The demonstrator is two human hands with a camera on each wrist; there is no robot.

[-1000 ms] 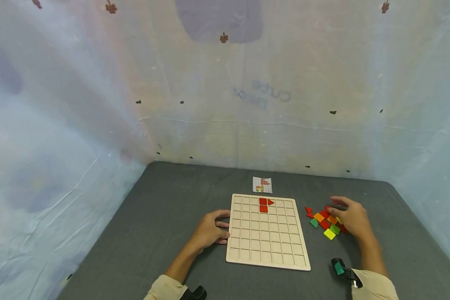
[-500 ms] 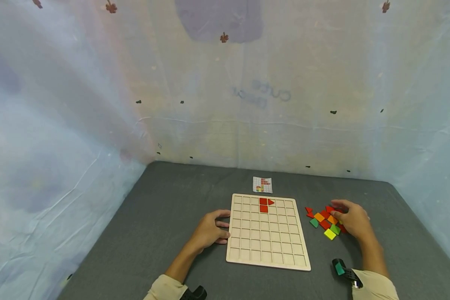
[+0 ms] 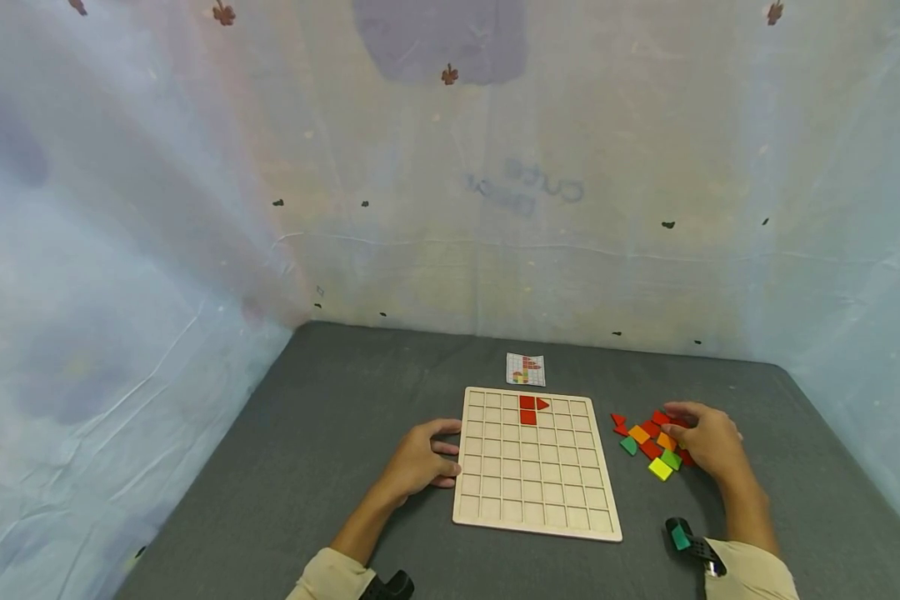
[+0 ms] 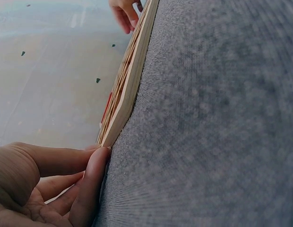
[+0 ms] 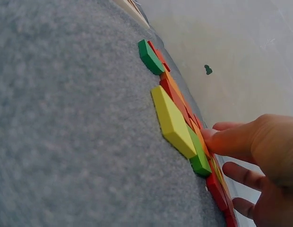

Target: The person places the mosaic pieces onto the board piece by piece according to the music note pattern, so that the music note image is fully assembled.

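A square wooden grid board [image 3: 536, 467] lies flat, with two red square tiles [image 3: 527, 417] and a red triangle tile [image 3: 542, 404] set in its upper rows. My left hand [image 3: 416, 457] touches the board's left edge with spread fingertips; the left wrist view has its thumb and a finger against the board's wooden edge [image 4: 125, 94]. To the right, my right hand [image 3: 708, 437] reaches over a loose pile of tiles, thumb and index finger apart. Its thumb [image 5: 222, 142] appears to touch the pile. Orange [image 3: 638, 434], green [image 3: 628, 446] and yellow [image 3: 660, 469] tiles lie there among red ones.
A small printed card [image 3: 526, 369] with a coloured grid pattern lies behind the board. Grey cloth [image 3: 390, 367] covers the table, and a pale patterned curtain [image 3: 450, 275] stands along its back. A black wrist device [image 3: 686, 542] is strapped to the right arm.
My right hand has shifted slightly to the right and back, uncovering more of the red tiles below its fingers. My left hand and the board have stayed put.
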